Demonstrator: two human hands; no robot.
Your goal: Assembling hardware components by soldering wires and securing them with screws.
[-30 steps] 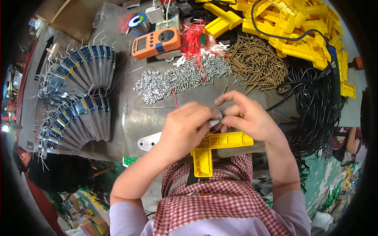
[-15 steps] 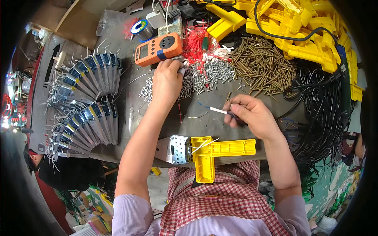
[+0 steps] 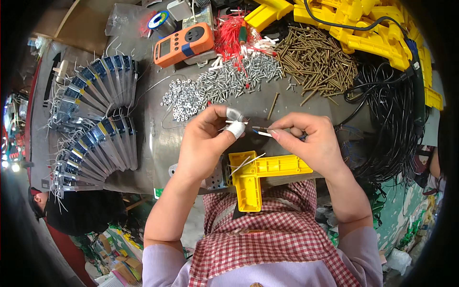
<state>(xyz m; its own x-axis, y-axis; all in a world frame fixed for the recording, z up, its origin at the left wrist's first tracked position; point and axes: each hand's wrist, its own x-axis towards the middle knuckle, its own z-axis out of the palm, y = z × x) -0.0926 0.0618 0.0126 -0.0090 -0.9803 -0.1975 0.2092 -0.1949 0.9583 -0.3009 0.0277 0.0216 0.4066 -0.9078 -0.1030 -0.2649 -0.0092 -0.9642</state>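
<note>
My left hand [image 3: 203, 146], with white tape round the thumb and a fingertip, pinches a small white piece [image 3: 245, 122] with a reddish end, mostly hidden by the fingers. Facing it, my right hand [image 3: 313, 143] grips a cable end with a white sleeve [image 3: 264, 134] and a blue wire tip; the two ends are close together. Below the hands, a yellow plastic handle half [image 3: 284, 166] lies hollow side up at the table edge, two thin white wires crossing it. A perforated metal plate [image 3: 216, 181] beside it is partly covered by my left wrist.
Piles of nuts [image 3: 183, 99], silver screws [image 3: 239, 76] and long brass-coloured screws [image 3: 315, 60] lie beyond my hands. An orange meter [image 3: 184, 44] stands behind them. Fanned metal strips [image 3: 103, 91] fill the left; black cables [image 3: 382, 129] and yellow housings [image 3: 377, 43] crowd the right.
My left hand has come back from beside the orange meter toward my right hand, bringing the small white piece. My right hand keeps the cable end. The whole view has shifted slightly.
</note>
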